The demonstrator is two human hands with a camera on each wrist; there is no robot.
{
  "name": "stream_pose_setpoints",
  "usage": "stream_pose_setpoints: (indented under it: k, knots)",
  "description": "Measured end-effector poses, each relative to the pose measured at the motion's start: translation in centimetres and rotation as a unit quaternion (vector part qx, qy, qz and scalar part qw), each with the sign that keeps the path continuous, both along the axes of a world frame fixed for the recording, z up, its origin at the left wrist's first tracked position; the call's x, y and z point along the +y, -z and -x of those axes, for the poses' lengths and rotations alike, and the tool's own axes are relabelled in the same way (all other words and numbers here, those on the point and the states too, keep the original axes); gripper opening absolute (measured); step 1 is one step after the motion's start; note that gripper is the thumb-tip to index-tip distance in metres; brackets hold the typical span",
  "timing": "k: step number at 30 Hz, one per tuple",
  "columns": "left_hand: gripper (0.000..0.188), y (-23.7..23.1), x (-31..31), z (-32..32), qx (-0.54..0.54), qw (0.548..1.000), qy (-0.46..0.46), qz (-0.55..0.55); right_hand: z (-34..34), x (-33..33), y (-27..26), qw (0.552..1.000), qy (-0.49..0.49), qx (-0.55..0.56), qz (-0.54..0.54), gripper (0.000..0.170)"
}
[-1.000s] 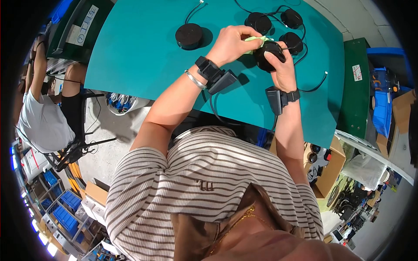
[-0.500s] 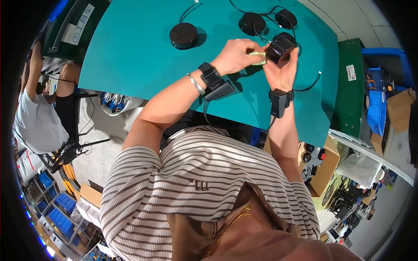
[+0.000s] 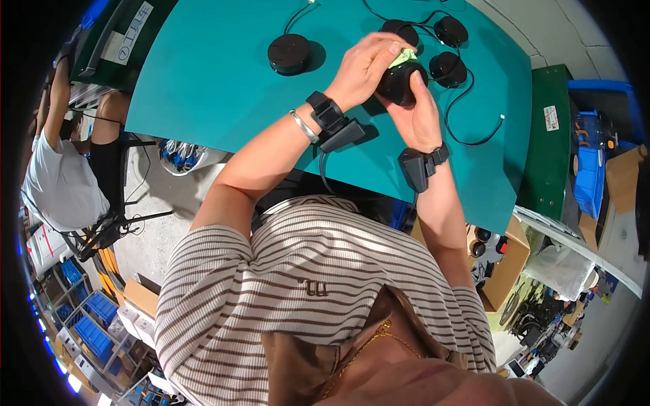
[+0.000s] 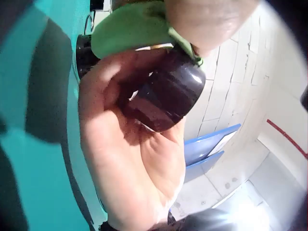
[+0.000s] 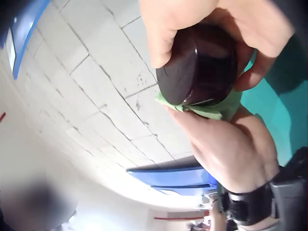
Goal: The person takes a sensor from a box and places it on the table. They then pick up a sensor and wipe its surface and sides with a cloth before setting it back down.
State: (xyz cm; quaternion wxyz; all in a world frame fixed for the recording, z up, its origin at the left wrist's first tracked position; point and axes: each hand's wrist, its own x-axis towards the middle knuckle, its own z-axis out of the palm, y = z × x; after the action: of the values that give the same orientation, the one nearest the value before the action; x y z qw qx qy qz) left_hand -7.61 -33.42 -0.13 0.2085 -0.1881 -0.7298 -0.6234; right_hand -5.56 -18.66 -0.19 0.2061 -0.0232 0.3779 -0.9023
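Cylinder point(image 3: 399, 86), black and glossy, was above the green table point(image 3: 203, 88), in the right hand point(image 3: 421, 120), whose fingers and thumb curled round it. The left hand point(image 3: 359, 73), fingers bent, held one light-green cloth point(image 3: 405, 57) against it and partly hid one of four more black round housings point(image 3: 289, 54). Three of those clustered nearby among looping black cables point(image 3: 466, 141); the fourth sat well apart, beyond the left forearm.
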Motion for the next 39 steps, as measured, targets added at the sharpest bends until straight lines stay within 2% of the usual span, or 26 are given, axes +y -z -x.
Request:
stream_pose_setpoints:
  k: [1, 2, 4, 7, 11, 12, 14, 15, 16, 17, 18, 19, 20, 22, 24, 29, 31, 32, 34, 35, 36, 38, 39]
  knots:
    - [0.048, 0.2, -0.3, -0.1, -0.089, 0.995, 0.039, -0.007, 0.0, 0.1, 0.5, 0.999, 0.014, 0.032, -0.037, 0.043]
    - [0.048, 0.3, -0.3, -0.1, -0.087, 0.995, 0.037, -0.006, 0.1, 0.1, 0.7, 0.995, 0.028, 0.065, -0.074, 0.042]
    - [0.051, 0.3, -0.1, -0.3, -0.218, 0.975, 0.046, -0.006, 0.1, 0.1, 0.4, 0.993, 0.061, 0.061, -0.075, 0.036]
    - [0.056, 0.0, -0.1, -0.6, -0.218, 0.973, 0.072, 0.012, 0.6, 0.7, 0.5, 0.971, 0.142, 0.127, -0.146, 0.026]
    - [0.051, -0.2, 1.2, -1.5, -0.175, 0.978, 0.11, -0.012, 0.7, 1.0, 0.4, 0.96, 0.211, 0.122, -0.14, 0.03]
    - [0.051, -0.1, 1.2, -1.5, -0.174, 0.979, 0.109, -0.013, 0.7, 1.0, 0.9, 0.959, 0.21, 0.124, -0.141, 0.03]
    - [0.054, 0.0, 1.3, -1.5, -0.21, 0.972, 0.103, 0.003, 0.8, 0.9, 1.7, 0.927, 0.225, 0.191, -0.233, 0.033]
    - [0.054, 0.4, 1.2, -1.3, -0.209, 0.973, 0.101, 0.002, 0.5, 0.8, 1.1, 0.925, 0.2, 0.205, -0.251, 0.042]
    - [0.055, 1.0, 1.2, -0.8, -0.213, 0.969, 0.11, -0.062, 0.5, 0.7, 0.6, 0.925, 0.198, 0.206, -0.251, 0.042]
    - [0.056, 1.4, 1.0, -0.4, -0.216, 0.961, 0.118, -0.125, 0.6, 0.6, 0.1, 0.913, 0.174, 0.256, -0.265, 0.048]
    - [0.056, 1.2, 0.7, -0.3, -0.216, 0.961, 0.116, -0.125, 0.6, 0.5, -0.2, 0.899, 0.15, 0.305, -0.278, 0.054]
    - [0.055, 0.9, 0.2, -0.2, -0.256, 0.936, 0.167, -0.172, 0.8, 0.7, 0.0, 0.894, 0.139, 0.308, -0.294, 0.062]
    - [0.055, 0.5, -0.2, -0.1, -0.296, 0.905, 0.217, -0.217, 0.9, 0.8, -0.1, 0.894, 0.14, 0.308, -0.293, 0.062]
    - [0.055, -0.3, 0.1, -0.5, -0.321, 0.887, 0.215, -0.253, 0.9, 0.8, -0.5, 0.916, 0.106, 0.313, -0.226, 0.061]
    - [0.056, -0.3, 0.1, -0.7, -0.403, 0.859, 0.238, -0.204, 0.4, 0.7, -0.5, 0.929, 0.094, 0.287, -0.213, 0.06]
    - [0.063, -0.7, -0.2, -0.8, -0.44, 0.858, 0.21, -0.159, 0.7, 1.1, 0.2, 0.971, 0.096, 0.137, -0.17, 0.062]
    - [0.064, -0.1, -0.3, -0.5, -0.377, 0.897, 0.22, -0.078, 0.8, 1.3, 0.2, 0.984, 0.097, 0.08, -0.126, 0.066]
    - [0.064, 0.1, -0.3, -0.4, -0.376, 0.896, 0.222, -0.078, 0.9, 1.4, 0.4, 0.984, 0.1, 0.081, -0.126, 0.066]
    - [0.064, 0.1, -0.4, -0.3, -0.361, 0.921, 0.144, 0.016, 1.1, 1.3, 0.5, 0.993, 0.097, 0.04, -0.058, 0.069]
    - [0.063, 0.1, -0.4, -0.2, -0.337, 0.936, 0.09, 0.037, 1.0, 1.3, 0.4, 0.993, 0.099, 0.04, -0.058, 0.069]
    - [0.063, 0.2, -0.5, 0.0, -0.337, 0.936, 0.091, 0.038, 0.8, 1.0, -0.3, 0.992, 0.107, 0.014, -0.06, 0.072]
    - [0.057, 0.4, -1.0, 0.2, -0.249, 0.968, -0.009, -0.013, 0.9, 1.2, -0.3, 0.991, 0.116, -0.013, -0.06, 0.075]
    - [0.041, -0.3, -1.4, 0.0, -0.255, 0.966, 0.022, -0.039, 1.2, 1.7, 0.0, 0.994, 0.082, -0.003, -0.077, 0.077]
